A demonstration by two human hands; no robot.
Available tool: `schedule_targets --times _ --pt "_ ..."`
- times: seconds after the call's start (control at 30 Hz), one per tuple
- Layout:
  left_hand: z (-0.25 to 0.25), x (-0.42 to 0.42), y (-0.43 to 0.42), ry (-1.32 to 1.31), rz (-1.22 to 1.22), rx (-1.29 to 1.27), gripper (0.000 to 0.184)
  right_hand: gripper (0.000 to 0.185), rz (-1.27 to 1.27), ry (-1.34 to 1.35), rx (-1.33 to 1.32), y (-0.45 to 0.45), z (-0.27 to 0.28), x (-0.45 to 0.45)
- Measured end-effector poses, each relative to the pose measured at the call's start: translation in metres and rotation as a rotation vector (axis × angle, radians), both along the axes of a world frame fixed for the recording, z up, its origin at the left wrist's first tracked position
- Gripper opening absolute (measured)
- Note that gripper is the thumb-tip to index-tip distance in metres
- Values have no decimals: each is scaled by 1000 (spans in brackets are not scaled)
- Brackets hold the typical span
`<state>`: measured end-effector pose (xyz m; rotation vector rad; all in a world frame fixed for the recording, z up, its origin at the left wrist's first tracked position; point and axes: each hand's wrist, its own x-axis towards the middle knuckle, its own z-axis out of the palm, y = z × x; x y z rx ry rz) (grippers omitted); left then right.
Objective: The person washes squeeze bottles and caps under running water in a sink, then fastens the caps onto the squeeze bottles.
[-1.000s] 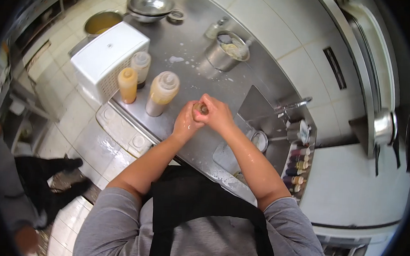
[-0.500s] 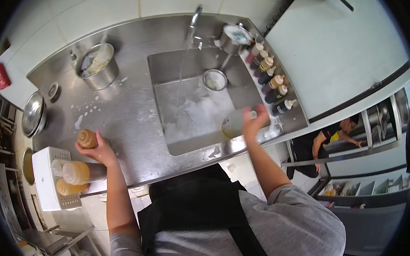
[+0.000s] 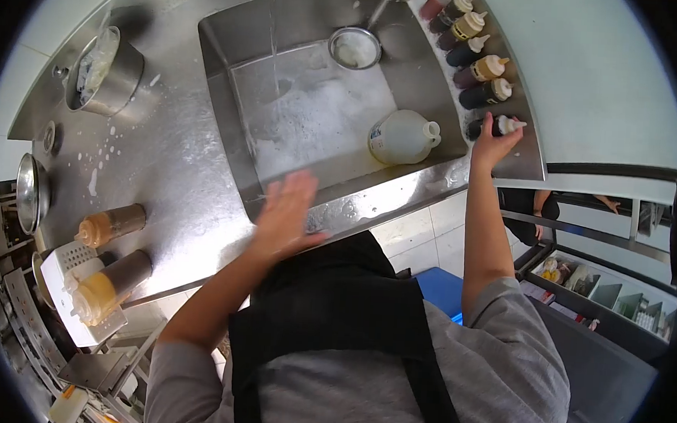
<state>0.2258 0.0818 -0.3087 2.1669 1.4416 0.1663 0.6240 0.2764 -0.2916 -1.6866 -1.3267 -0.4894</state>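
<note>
My right hand [image 3: 496, 145] is closed round a dark squeeze bottle [image 3: 504, 127] with a white nozzle, at the near end of a row of squeeze bottles [image 3: 480, 72] on the sink's right ledge. My left hand [image 3: 283, 218], slightly blurred, hangs empty with fingers stretched over the sink's front left edge. In the sink [image 3: 310, 164] lie white suds, a translucent jug [image 3: 403, 137] and a small metal bowl [image 3: 355, 48]. Water runs from above. A brown squeeze bottle [image 3: 112, 225] and a larger yellow one [image 3: 111, 287] stand at the counter's left.
A metal pot [image 3: 108, 73] with contents stands at the back left. Metal bowls [image 3: 30, 194] and a white perforated box [image 3: 72, 263] are at the far left. Beyond the right ledge, another person [image 3: 530, 206] is partly visible by an open drawer [image 3: 602, 290].
My left hand has let go of the brown bottle and moved right to the sink. My right hand has left the jug, now in the sink, and taken hold of a dark bottle.
</note>
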Motion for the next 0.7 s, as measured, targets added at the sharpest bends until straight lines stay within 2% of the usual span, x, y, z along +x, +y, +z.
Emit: schedule_targets --times 0.07,0.1,0.13,0.17,0.2,0.27,0.33,0.37,0.4,0.43,0.47,0.5,0.53,0.57,0.63,0.7 --pt "-5 66 39 -40 -92 59 101 62 214 327 -6 -3 -7 7" --pt "-14 96 59 -94 -120 120 98 69 175 170 -29 -7 -3 9" --pt "-21 123 80 -186 -64 197 88 74 199 221 -70 -11 3 10" --pt "-25 142 108 -143 -43 342 79 81 212 175 -75 -16 12 7" --pt "-27 142 133 154 1 640 74 87 239 101 -119 -19 18 9" --pt "-26 100 172 6 251 471 75 91 337 131 -272 -31 41 -6" --pt "-12 19 179 22 546 577 77 88 420 0 -275 -31 37 -7" --pt "-10 -30 179 181 710 502 79 87 531 133 -322 -28 32 -10" --pt "-26 -85 171 242 823 635 80 86 638 264 -368 -23 27 -16" --pt "-34 -140 163 318 1012 627 77 86 682 208 -390 -15 22 -24" --pt "-35 -190 151 313 1246 575 76 85 723 147 -410 -5 17 -34" --pt "-58 -252 135 437 1421 526 78 83 754 109 -454 8 9 -44" --pt "-48 -273 125 459 1571 333 78 81 823 221 -508 19 8 -67" --pt "-39 -281 120 472 1710 127 79 79 927 222 -532 34 8 -88" --pt "-42 -281 138 498 1662 136 79 77 1056 280 -574 61 6 -142" --pt "-49 -260 171 528 1446 164 77 75 1245 340 -540 93 -3 -199"
